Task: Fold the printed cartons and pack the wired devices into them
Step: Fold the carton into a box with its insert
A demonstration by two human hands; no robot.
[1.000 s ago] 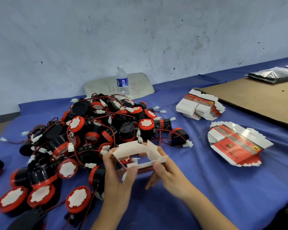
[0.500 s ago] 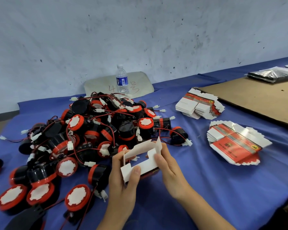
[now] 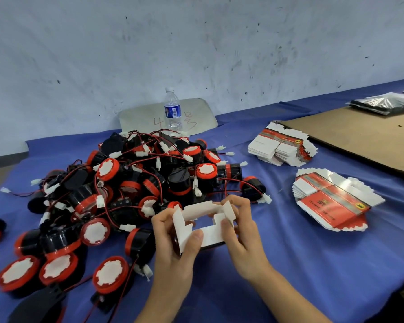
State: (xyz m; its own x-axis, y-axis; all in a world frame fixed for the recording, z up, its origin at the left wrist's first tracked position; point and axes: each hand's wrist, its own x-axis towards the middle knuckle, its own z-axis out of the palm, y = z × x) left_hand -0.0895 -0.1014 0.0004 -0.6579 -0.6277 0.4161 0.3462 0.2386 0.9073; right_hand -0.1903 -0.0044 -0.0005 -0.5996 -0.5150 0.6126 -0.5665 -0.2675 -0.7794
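A half-folded carton point(image 3: 203, 226), white inside with a red printed outside, is held up between both hands just in front of the device pile. My left hand point(image 3: 173, 243) grips its left end, thumb on the near wall. My right hand point(image 3: 240, 231) pinches its right end, fingers curled over the flaps. The carton's open top faces me and it looks empty. A big heap of black-and-red wired devices point(image 3: 131, 190) with white connectors lies to the left. Two stacks of flat printed cartons point(image 3: 282, 145) point(image 3: 331, 201) lie to the right.
A water bottle point(image 3: 172, 109) stands behind the heap against a leaning grey board point(image 3: 196, 113). A brown cardboard sheet point(image 3: 364, 136) covers the back right of the blue table point(image 3: 289, 264), with dark plastic bags point(image 3: 387, 104) beyond it. The wall runs along the far edge.
The carton went from a loose flat band to an opened box shape. Both hands shifted their grip to its two ends and turned its opening toward me.
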